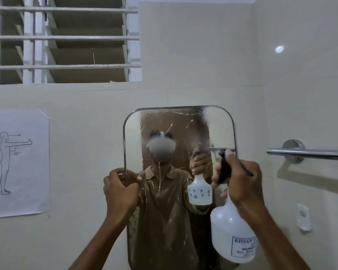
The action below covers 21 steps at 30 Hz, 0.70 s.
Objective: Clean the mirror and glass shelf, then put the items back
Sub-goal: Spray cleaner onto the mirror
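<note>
The right hand (240,180) is gripping the black trigger head of a white spray bottle (232,230), fingers curled tight round it, the bottle hanging just below the grip. Left of that grip, the left hand (119,190) is pinching the left edge of the wall mirror (180,133). Droplets and streaks are covering the glass just beyond the nozzle.

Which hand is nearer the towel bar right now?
Right. The right hand grips the spray bottle just left of and below the towel bar. The left hand grips the mirror by its left edge, farther away.
</note>
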Available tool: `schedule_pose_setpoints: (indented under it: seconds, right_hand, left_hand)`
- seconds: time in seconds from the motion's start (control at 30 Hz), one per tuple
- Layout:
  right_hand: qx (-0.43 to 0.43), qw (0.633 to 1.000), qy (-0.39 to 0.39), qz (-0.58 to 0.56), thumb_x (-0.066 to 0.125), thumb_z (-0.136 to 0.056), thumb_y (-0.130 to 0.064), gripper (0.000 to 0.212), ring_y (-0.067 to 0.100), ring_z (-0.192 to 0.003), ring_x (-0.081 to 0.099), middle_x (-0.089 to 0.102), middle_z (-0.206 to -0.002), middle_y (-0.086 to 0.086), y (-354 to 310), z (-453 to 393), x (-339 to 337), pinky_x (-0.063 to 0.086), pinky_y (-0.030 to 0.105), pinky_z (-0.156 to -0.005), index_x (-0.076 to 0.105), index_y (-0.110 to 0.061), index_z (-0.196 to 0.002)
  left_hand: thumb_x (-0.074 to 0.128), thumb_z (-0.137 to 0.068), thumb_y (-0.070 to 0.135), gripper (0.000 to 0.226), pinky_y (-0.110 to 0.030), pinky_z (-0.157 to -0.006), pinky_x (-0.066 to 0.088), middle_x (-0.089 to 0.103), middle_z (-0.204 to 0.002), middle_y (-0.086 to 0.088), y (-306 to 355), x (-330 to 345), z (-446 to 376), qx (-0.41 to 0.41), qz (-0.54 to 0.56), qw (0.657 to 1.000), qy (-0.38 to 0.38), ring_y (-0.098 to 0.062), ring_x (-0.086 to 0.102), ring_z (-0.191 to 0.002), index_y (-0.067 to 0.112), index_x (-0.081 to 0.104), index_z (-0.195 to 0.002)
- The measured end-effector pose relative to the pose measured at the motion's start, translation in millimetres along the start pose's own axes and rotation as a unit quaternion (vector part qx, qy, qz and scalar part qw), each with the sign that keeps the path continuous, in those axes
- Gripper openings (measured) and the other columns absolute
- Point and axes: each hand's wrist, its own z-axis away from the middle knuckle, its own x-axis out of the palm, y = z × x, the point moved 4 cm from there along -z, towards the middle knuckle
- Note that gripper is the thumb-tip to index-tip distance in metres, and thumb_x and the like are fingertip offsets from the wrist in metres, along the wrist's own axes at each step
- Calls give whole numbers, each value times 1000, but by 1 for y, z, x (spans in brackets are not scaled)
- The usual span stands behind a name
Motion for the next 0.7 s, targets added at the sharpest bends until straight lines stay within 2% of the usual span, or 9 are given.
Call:
schedule_pose_setpoints:
  seconds: [0.1, 0.17, 0.23, 0.3, 0.37, 0.47, 0.6, 0.7]
  right_hand:
    - [9, 997, -70, -35, 49, -101, -43, 57, 24, -40, 55, 61, -52, 11, 2, 26, 21, 42, 23, -37, 64, -1, -66]
    - [18, 992, -112, -62, 50, -93, -49, 59, 18, -38, 51, 57, -50, 9, 1, 41, 35, 40, 22, -36, 61, 3, -67]
    - [23, 985, -152, -80, 53, -91, -53, 62, 23, -42, 55, 62, -53, 12, 0, 52, 47, 40, 20, -36, 62, 5, -70]
    - [9, 981, -179, -74, 55, -97, -51, 60, 33, -53, 65, 69, -63, 17, -1, 58, 57, 42, 17, -39, 67, 2, -73]
    - [4, 980, -186, -73, 49, -94, -47, 55, 37, -61, 69, 71, -67, 18, -1, 62, 63, 42, 15, -41, 68, 1, -76]
    - [-2, 981, -179, -76, 47, -94, -47, 56, 41, -53, 62, 67, -61, 19, 2, 67, 69, 41, 19, -39, 65, 1, -71]
    - [9, 983, -165, -83, 51, -97, -54, 65, 29, -39, 48, 56, -51, 14, 8, 69, 65, 39, 22, -37, 61, 3, -68]
    - [11, 985, -150, -79, 50, -98, -42, 57, 27, -43, 55, 62, -56, 19, 12, 62, 53, 40, 20, -36, 63, 6, -71]
  left_hand:
    - [72, -82, 7, 40, -43, -88, 58, 47, -119, -7, -6, -1, 3, -6, 3, 1000, -6, -28, 56, -105, 25, 49, -109]
    - [71, -82, 6, 41, -35, -81, 58, 47, -119, -6, -8, -2, 4, -9, 6, 1000, -9, -25, 57, -102, 25, 48, -110]
    - [71, -83, 6, 43, -28, -74, 55, 48, -120, -6, -11, -3, 5, -12, 6, 1000, -11, -21, 57, -99, 27, 47, -112]
    - [70, -82, 5, 44, -23, -69, 53, 49, -120, -5, -12, -3, 5, -14, 9, 1000, -15, -18, 57, -96, 27, 47, -113]
    - [69, -82, 4, 45, -23, -68, 53, 50, -119, -5, -13, -5, 7, -13, 14, 1000, -18, -17, 57, -94, 27, 48, -113]
    - [67, -80, 2, 46, -29, -76, 54, 49, -118, -5, -13, -5, 10, -12, 15, 1000, -15, -18, 56, -98, 28, 48, -112]
    - [68, -80, 1, 46, -25, -72, 52, 49, -120, -6, -12, -3, 11, -12, 17, 1000, -11, -19, 57, -99, 24, 49, -116]
    - [67, -81, 0, 47, -23, -71, 52, 49, -122, -8, -12, -3, 10, -16, 22, 1000, -13, -21, 58, -101, 20, 50, -120]
